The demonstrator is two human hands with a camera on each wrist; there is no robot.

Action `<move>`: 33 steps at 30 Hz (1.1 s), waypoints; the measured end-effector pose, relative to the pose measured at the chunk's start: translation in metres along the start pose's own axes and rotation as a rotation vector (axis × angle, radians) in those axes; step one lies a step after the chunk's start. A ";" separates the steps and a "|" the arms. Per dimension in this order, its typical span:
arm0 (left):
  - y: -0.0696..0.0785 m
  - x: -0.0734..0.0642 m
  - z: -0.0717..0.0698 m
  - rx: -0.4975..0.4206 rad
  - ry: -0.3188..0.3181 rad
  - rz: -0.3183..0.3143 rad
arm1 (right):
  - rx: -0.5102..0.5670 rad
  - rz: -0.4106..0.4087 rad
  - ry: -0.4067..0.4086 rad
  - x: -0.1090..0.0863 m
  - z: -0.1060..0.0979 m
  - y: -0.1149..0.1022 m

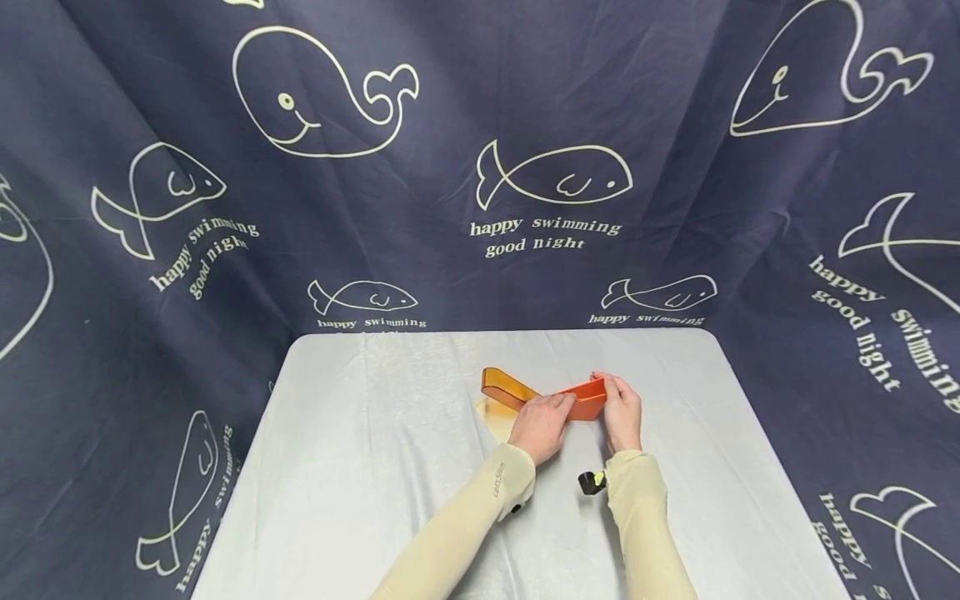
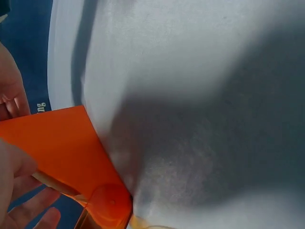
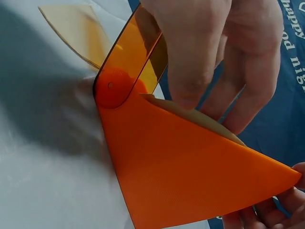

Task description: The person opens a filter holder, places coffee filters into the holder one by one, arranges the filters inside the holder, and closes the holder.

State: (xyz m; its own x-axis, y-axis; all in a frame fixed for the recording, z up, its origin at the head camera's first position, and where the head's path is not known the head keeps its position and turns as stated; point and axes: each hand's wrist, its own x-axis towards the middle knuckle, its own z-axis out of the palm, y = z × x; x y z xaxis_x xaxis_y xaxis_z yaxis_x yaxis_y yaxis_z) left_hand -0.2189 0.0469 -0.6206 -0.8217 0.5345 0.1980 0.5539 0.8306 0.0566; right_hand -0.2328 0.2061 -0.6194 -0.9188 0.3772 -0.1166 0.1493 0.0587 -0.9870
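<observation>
An orange wedge-shaped plastic case (image 3: 181, 162) stands on the table with its see-through amber cover (image 1: 510, 385) swung out to the left on a round pivot. My left hand (image 1: 542, 423) reaches over the case. In the right wrist view its thumb and fingers pinch a thin tan piece (image 3: 200, 119) with a curved edge, which shows along the case's open side. Most of that piece is hidden inside; I cannot tell what it is. My right hand (image 1: 622, 412) grips the case's far right corner, its fingertips curled round the edge.
A pale yellow wedge-shaped patch (image 3: 78, 36) lies on the tabletop beside the amber cover. The white cloth on the table (image 1: 360, 467) has soft folds. Dark blue curtains (image 1: 555, 100) with whale and fish drawings hang behind and at both sides. A small black device (image 1: 592, 482) sits at my right wrist.
</observation>
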 end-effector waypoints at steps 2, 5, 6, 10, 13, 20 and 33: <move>-0.001 -0.001 -0.002 0.004 0.016 0.002 | -0.011 -0.006 0.005 0.000 0.000 0.000; -0.003 -0.003 -0.009 0.011 0.043 0.012 | -0.033 -0.024 0.015 0.001 0.000 0.000; -0.004 -0.003 -0.012 0.010 0.055 0.018 | -0.041 -0.032 0.018 0.001 0.000 0.001; -0.012 -0.010 -0.026 0.016 0.140 0.050 | -0.083 -0.057 0.019 0.002 -0.001 0.001; -0.023 -0.018 -0.035 0.008 0.247 0.066 | -0.114 -0.063 0.016 0.001 -0.001 0.001; -0.060 -0.040 -0.042 -0.118 0.490 0.005 | -0.152 -0.075 -0.006 0.000 -0.002 0.001; -0.121 -0.071 -0.023 -0.318 0.331 -0.431 | -0.163 -0.048 -0.042 0.001 -0.003 0.001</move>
State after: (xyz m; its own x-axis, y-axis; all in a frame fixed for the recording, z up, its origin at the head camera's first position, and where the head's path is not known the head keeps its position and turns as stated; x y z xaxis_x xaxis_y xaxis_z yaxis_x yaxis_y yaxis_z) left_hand -0.2243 -0.0957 -0.6187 -0.9234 0.0428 0.3815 0.2363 0.8464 0.4773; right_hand -0.2324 0.2090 -0.6197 -0.9402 0.3317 -0.0779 0.1594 0.2263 -0.9609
